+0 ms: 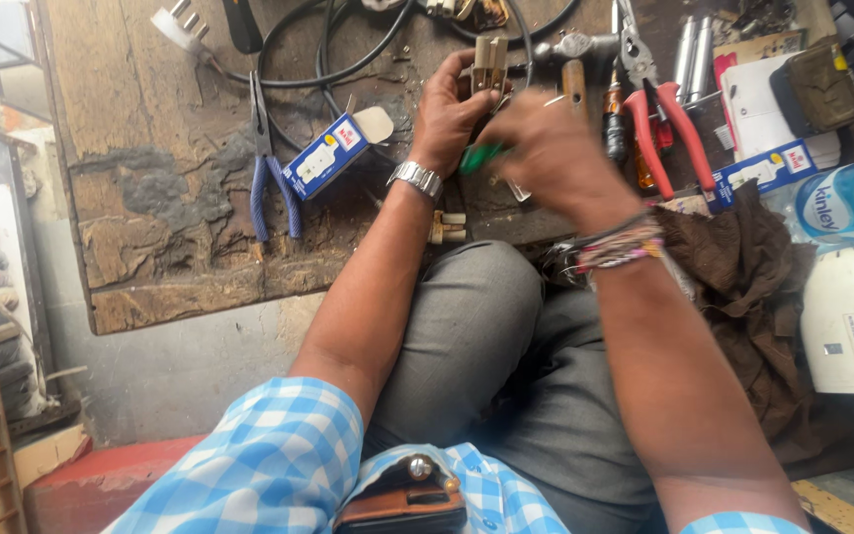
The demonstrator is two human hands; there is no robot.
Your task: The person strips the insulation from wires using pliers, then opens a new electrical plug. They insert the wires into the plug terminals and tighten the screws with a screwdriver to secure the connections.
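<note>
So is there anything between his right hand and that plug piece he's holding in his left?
Nothing visible. The left hand already grips the beige plug part, and the right hand, blurred, is right beside it with a green-handled tool. No other object sits between them.

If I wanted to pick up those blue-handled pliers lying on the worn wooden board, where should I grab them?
Grip the blue-handled pliers around both blue handles, coming from above at the board's near edge. The handles lie close together, pointing toward the person, with bare board beside them; the thin metal jaws point away, near the black cable.
</note>
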